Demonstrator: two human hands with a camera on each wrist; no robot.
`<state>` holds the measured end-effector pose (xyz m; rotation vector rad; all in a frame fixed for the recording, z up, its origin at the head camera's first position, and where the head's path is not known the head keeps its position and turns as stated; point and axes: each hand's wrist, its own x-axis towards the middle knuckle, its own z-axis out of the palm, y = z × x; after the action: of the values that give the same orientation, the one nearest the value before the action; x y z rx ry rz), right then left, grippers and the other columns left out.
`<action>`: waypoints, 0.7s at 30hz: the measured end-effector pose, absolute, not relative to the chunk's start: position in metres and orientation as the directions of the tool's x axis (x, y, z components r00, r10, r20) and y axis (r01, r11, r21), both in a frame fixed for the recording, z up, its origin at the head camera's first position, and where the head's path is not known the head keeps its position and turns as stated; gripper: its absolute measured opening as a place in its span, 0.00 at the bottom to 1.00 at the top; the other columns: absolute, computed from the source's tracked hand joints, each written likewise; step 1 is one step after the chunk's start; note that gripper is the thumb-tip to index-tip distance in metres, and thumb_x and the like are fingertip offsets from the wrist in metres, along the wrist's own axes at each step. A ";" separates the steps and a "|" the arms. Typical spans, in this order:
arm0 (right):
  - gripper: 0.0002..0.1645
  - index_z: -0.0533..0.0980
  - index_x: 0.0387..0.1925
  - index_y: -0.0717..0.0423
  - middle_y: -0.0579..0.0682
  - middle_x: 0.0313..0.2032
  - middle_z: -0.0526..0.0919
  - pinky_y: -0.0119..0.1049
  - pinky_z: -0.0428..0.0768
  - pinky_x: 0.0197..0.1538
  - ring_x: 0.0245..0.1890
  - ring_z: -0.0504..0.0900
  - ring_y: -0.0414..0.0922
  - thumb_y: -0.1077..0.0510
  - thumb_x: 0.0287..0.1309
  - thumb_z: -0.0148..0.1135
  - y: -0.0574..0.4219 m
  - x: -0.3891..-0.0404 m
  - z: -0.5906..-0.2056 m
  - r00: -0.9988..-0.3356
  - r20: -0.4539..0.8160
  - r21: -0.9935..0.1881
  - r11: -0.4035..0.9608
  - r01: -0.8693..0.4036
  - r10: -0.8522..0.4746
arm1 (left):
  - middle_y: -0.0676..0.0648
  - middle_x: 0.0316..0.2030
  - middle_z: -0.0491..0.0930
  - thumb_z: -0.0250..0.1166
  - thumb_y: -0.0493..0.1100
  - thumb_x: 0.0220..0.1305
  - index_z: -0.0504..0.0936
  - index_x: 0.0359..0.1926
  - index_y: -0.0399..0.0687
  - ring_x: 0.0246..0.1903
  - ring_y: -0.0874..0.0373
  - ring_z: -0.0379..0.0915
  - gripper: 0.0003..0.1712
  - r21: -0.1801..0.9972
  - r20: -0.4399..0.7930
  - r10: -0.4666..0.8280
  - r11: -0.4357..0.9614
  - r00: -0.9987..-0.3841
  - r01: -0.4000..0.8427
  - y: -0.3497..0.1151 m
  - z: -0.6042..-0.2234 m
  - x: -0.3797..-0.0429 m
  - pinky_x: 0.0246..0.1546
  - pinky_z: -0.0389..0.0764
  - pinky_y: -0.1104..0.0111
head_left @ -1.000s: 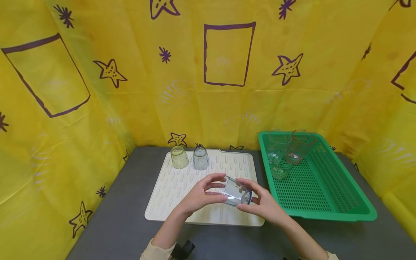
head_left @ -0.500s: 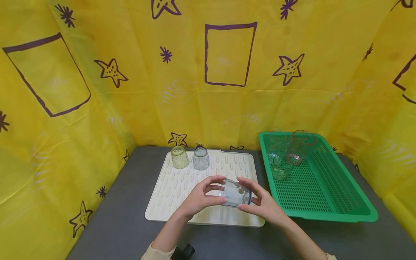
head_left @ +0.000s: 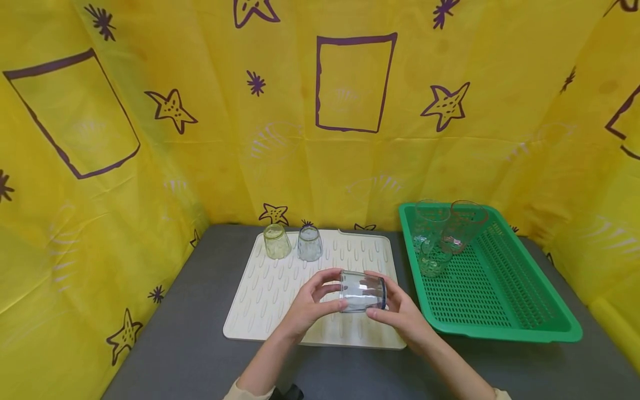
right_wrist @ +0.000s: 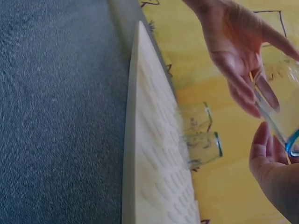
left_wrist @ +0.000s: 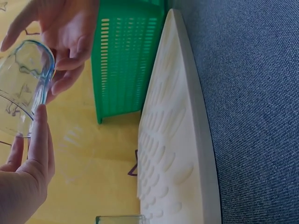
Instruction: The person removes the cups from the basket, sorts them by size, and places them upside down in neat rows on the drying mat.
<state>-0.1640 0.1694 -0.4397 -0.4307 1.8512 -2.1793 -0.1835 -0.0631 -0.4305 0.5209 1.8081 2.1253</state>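
Observation:
A clear drinking glass (head_left: 362,291) with a bluish edge lies sideways between both hands, above the front part of a white ridged drying mat (head_left: 260,300). Thumb and fingers of my left hand (head_left: 310,305) pinch its left end. At the bluish right end, my right hand (head_left: 404,314) grips it with the thumb below and fingers behind. Both wrist views show this glass raised off the mat. Farther back on the mat, a yellowish glass (head_left: 277,243) and a bluish-grey glass (head_left: 309,244) stand side by side, narrower at the top.
To the right sits a green perforated basket (head_left: 505,333). Inside its left part are a tall clear glass (head_left: 430,219), a pink-tinted glass (head_left: 466,222) and a smaller clear glass (head_left: 434,261). Yellow patterned cloth (head_left: 350,166) rises behind the dark grey table (head_left: 180,333).
The held glass has turned from tilting down at its right end to nearly level. Both hands keep hold of it and shift only slightly.

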 end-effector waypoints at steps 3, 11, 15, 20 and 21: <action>0.45 0.53 0.71 0.61 0.59 0.62 0.66 0.37 0.78 0.54 0.56 0.74 0.46 0.67 0.58 0.65 0.167 -0.164 -0.440 -0.933 0.031 -0.981 -0.187 0.039 -0.360 | 0.41 0.64 0.65 0.70 0.38 0.58 0.66 0.67 0.41 0.60 0.47 0.67 0.37 0.983 0.075 0.438 -0.181 -0.896 -0.006 -0.062 -0.430 -0.182 0.49 0.78 0.65; 0.44 0.49 0.70 0.70 0.59 0.60 0.69 0.36 0.78 0.54 0.54 0.77 0.44 0.68 0.59 0.62 0.162 -0.164 -0.440 -0.927 0.050 -0.969 -0.243 0.046 -0.373 | 0.39 0.63 0.65 0.70 0.37 0.57 0.65 0.66 0.40 0.60 0.48 0.67 0.38 0.978 0.063 0.408 -0.209 -0.911 -0.026 -0.060 -0.430 -0.181 0.50 0.78 0.66; 0.43 0.51 0.70 0.71 0.59 0.60 0.70 0.35 0.78 0.54 0.53 0.77 0.43 0.67 0.60 0.62 0.161 -0.164 -0.439 -0.928 0.045 -0.970 -0.238 0.048 -0.370 | 0.40 0.64 0.65 0.70 0.38 0.57 0.65 0.67 0.40 0.60 0.48 0.66 0.38 0.977 0.065 0.412 -0.213 -0.909 -0.026 -0.062 -0.430 -0.181 0.50 0.77 0.66; 0.43 0.51 0.70 0.71 0.60 0.60 0.70 0.34 0.77 0.54 0.53 0.77 0.43 0.67 0.59 0.63 0.158 -0.164 -0.437 -0.934 0.030 -0.973 -0.225 0.055 -0.357 | 0.39 0.65 0.64 0.70 0.38 0.58 0.64 0.68 0.40 0.62 0.48 0.65 0.39 0.978 0.068 0.430 -0.205 -0.900 -0.024 -0.064 -0.431 -0.181 0.51 0.77 0.65; 0.43 0.52 0.70 0.71 0.61 0.60 0.70 0.34 0.77 0.54 0.53 0.77 0.43 0.67 0.59 0.63 0.158 -0.164 -0.437 -0.935 0.027 -0.973 -0.223 0.057 -0.354 | 0.39 0.65 0.64 0.70 0.39 0.58 0.64 0.68 0.41 0.62 0.47 0.65 0.39 0.980 0.067 0.434 -0.200 -0.898 -0.023 -0.065 -0.431 -0.181 0.51 0.77 0.65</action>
<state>-0.1642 0.1579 -0.4374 -0.3545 1.7664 -2.2401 -0.1811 -0.0647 -0.4315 0.4801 1.7634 2.1711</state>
